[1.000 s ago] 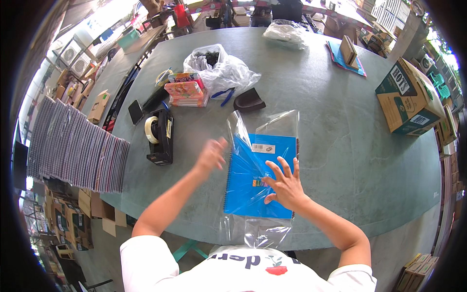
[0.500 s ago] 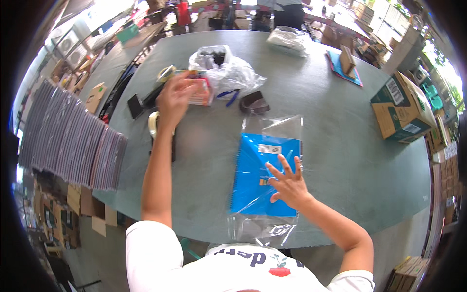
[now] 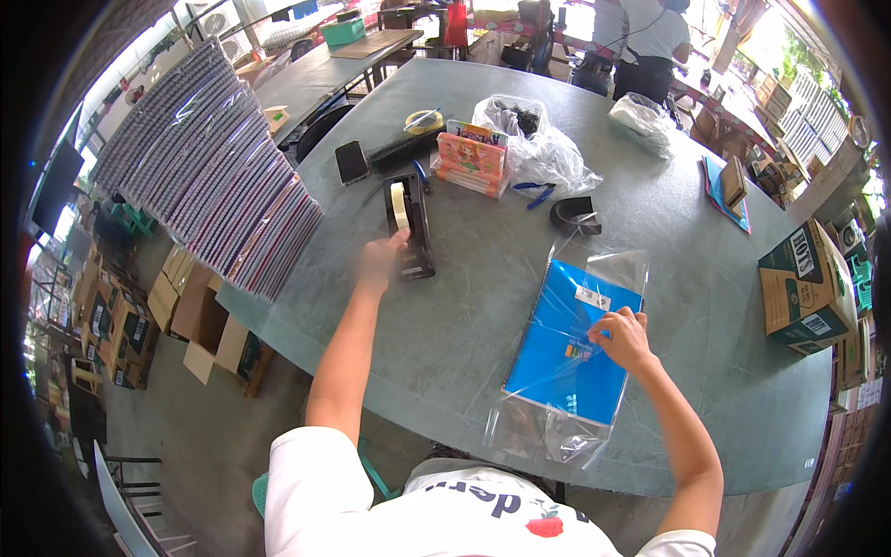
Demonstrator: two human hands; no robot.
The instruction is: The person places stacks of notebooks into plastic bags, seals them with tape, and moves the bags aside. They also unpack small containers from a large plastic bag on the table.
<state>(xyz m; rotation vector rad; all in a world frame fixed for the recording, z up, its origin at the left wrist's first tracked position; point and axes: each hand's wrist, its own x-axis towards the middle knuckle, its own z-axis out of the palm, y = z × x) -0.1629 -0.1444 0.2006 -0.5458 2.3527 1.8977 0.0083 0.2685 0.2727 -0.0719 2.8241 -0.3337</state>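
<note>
A blue spiral notebook (image 3: 564, 348) lies on the table inside a clear plastic sleeve (image 3: 624, 269), whose loose ends stick out past the notebook's far and near edges. On its cover rests my right hand (image 3: 624, 338), fingers curled and drawn together; whatever is between them is hidden. My left hand (image 3: 379, 262) is at the near part of a black tape dispenser (image 3: 418, 251), its fingertips by the roll of tape (image 3: 400, 206). Motion smears this hand, so its grip is unclear. Beyond the notebook stands a dark curved holder (image 3: 577, 216).
A tall stack of wrapped notebooks (image 3: 218, 167) stands at the left. Behind the dispenser are a phone (image 3: 352, 162), a pink box (image 3: 471, 160), blue pliers (image 3: 535, 193) and a plastic bag (image 3: 557, 167). A cardboard box (image 3: 806, 288) sits at the right edge. Another person (image 3: 650, 42) stands beyond the table.
The view has swung left. My left hand has come down from near the pink box to the tape dispenser. My right hand's spread fingers have curled together on the notebook.
</note>
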